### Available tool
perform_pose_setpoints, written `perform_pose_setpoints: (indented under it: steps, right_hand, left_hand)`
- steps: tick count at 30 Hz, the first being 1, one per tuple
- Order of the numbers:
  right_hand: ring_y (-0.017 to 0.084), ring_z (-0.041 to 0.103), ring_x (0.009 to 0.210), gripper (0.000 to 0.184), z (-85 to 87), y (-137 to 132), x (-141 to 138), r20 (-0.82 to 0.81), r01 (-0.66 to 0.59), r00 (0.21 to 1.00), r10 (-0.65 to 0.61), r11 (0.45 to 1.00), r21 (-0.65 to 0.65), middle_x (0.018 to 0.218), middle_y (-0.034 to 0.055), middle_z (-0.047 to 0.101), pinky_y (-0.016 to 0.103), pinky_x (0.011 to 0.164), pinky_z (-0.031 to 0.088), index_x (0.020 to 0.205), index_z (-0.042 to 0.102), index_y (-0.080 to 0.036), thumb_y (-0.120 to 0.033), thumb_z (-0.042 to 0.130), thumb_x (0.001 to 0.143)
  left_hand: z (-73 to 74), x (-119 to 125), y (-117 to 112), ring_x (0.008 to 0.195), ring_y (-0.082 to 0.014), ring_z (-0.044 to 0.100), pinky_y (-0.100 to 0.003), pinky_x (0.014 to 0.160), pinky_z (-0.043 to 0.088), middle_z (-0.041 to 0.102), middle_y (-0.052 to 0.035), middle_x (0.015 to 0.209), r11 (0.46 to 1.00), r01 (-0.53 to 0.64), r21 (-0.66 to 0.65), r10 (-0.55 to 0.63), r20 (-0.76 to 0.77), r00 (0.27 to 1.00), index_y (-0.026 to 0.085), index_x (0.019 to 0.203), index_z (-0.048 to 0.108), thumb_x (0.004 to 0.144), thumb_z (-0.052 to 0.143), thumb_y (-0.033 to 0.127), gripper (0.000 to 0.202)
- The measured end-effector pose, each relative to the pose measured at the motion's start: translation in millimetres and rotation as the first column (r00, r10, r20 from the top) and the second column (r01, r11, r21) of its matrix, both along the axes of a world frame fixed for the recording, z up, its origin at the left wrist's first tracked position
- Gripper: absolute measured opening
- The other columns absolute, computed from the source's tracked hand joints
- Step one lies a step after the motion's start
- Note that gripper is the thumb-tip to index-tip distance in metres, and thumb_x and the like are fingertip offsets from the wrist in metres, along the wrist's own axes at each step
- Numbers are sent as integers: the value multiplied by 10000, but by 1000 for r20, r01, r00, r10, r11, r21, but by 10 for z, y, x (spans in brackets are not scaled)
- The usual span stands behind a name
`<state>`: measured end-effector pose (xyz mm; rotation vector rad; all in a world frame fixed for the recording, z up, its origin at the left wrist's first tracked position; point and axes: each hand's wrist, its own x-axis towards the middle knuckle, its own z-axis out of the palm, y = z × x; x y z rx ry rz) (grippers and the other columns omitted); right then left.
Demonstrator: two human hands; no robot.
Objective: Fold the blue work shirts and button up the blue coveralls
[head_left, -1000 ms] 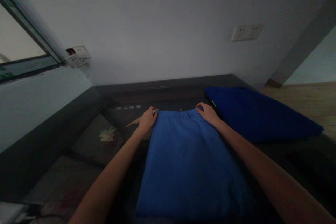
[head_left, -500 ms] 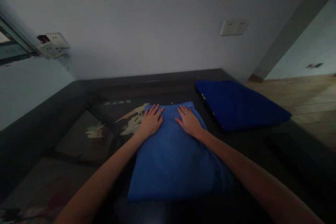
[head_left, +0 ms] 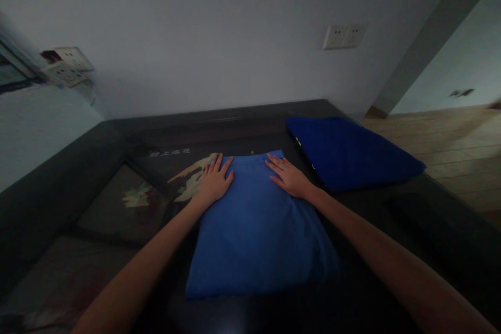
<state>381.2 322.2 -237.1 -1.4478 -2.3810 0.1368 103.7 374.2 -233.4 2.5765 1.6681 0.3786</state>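
Note:
A light-blue garment point(head_left: 254, 224) lies spread on the dark tabletop, with a stitched band along its far edge. Flat on its far left corner rests my left hand point(head_left: 215, 181), fingers stretched and pointing away from me. My right hand point(head_left: 291, 177) lies flat at the far right corner, fingertips over the band. Neither hand grips the cloth. Along the right side the fabric shows soft folds below my right wrist.
A folded dark-blue cloth point(head_left: 352, 154) lies to the right. Nearer on that side sits a dark, long object point(head_left: 422, 219), too dim to name. A wall with sockets point(head_left: 344, 36) rises behind the dark table point(head_left: 219, 120), and wooden floor point(head_left: 450, 135) shows at right.
My hands have slid apart, the left one outward to the left edge of the garment and the right one outward to its right edge. The view has shifted slightly.

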Motion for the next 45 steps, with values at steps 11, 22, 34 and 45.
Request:
perform_pose_setpoints:
  steps: [11, 22, 34, 45]
  right_hand:
    - [215, 285, 1393, 478, 660, -1250, -401, -194, -20, 981, 28, 999, 46, 1491, 66, 359, 436, 1134, 300, 1418, 405, -203, -341, 378, 961]
    - [240, 207, 1419, 609, 166, -1684, -118, -16, -19, 1000, 17, 992, -128, 1536, 54, 252, 491, 1144, 240, 1475, 279, -241, -462, 439, 930]
    - [190, 581, 777, 275, 481, -2452, 270, -361, 484, 805, -470, 873, -56, 774, 33, 604, 328, 718, 460, 743, 603, -201, -434, 559, 881]
    - [229, 543, 791, 323, 163, -2722, -335, -135, 659, 744, -655, 752, -17, 790, 45, 625, 356, 718, 368, 863, 633, -189, -509, 597, 833]
  left_hand:
    - [631, -44, -1091, 1404, -224, 268, -522, 1151, 177, 359, -55, 1498, 854, 511, -99, -513, 15, 859, 269, 1395, 405, 962, 346, 331, 442]
    - [249, -248, -1416, 1387, -236, 307, -508, 1139, 248, 328, -34, 1514, 812, 581, -58, -584, -67, 809, 307, 1453, 296, 945, 409, 336, 521]
    - [354, -1057, -1968, 910, -223, 623, -370, 820, 520, 630, -63, 974, 994, 54, -97, -25, 279, 960, 194, 1015, 531, 881, 448, 472, 320]
    - [130, -1114, -2222, 822, -252, 644, -405, 748, 534, 669, -68, 895, 988, 40, -149, -7, 215, 977, 201, 885, 605, 740, 511, 715, 542]
